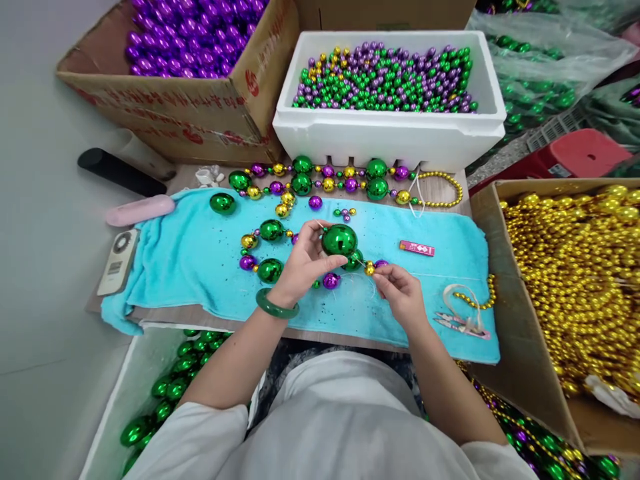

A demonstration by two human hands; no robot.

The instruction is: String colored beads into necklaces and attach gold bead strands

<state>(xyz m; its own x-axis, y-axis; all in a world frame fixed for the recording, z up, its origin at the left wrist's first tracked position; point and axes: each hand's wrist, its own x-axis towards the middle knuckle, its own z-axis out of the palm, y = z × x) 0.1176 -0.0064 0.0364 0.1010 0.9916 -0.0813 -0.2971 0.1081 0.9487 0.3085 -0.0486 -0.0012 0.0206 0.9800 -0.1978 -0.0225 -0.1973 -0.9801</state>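
Observation:
My left hand (307,261) has its thumb and fingers closed round a large shiny green bead (340,240), held above the towel. A second green bead (354,259) shows just beneath it. To the right, my right hand (400,291) pinches by a small gold bead (369,268) and a purple bead (381,265); a thin string runs from there towards the green bead. Left of my hands, a partly strung necklace of green, gold and purple beads (271,271) curves on the turquoise towel (200,247). A loose purple bead (331,281) lies below my left hand.
A finished-looking bead strand (301,184) lies along the towel's back edge. A white foam box (390,130) of small beads stands behind it. Around are a carton of purple beads (165,100), a carton of gold chains (515,293), a lighter (417,249), and snips (460,323).

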